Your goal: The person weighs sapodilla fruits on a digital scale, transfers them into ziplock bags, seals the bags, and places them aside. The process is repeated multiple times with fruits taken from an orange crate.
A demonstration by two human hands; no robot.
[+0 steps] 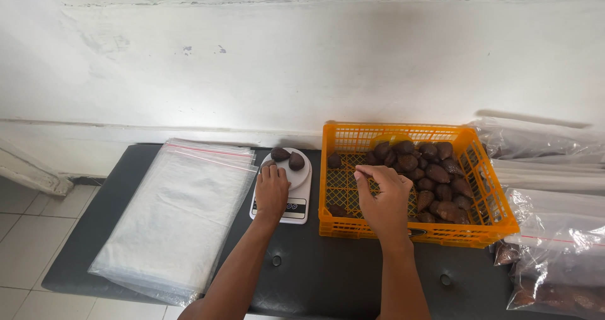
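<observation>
Clear plastic bags [179,216] lie stacked at the left end of the dark padded bench [328,276], bottom corner hanging over the front-left edge; bare strip of bench behind them toward the wall. Just right of the stack, w/ a thin gap, sits a white kitchen scale [291,197] near the back edge. Two brown scaly fruits [288,158] rest on its round plate. Left hand [271,191] lies flat on the scale's left side, fingers together, fingertips touching a third fruit [267,164] at the plate's rim; not closed round it. Narrow gap, then the orange basket [416,232], front wall near the bench's front edge. Right hand [384,197] hovers over the basket's emptier left half, thumb & forefinger pinched together; can't tell if anything's between them. Heaped fruit [435,175] fills the basket's right side. Filled bags [554,250] crowd the right end. Open room: front-middle of bench, btwn the forearms.
</observation>
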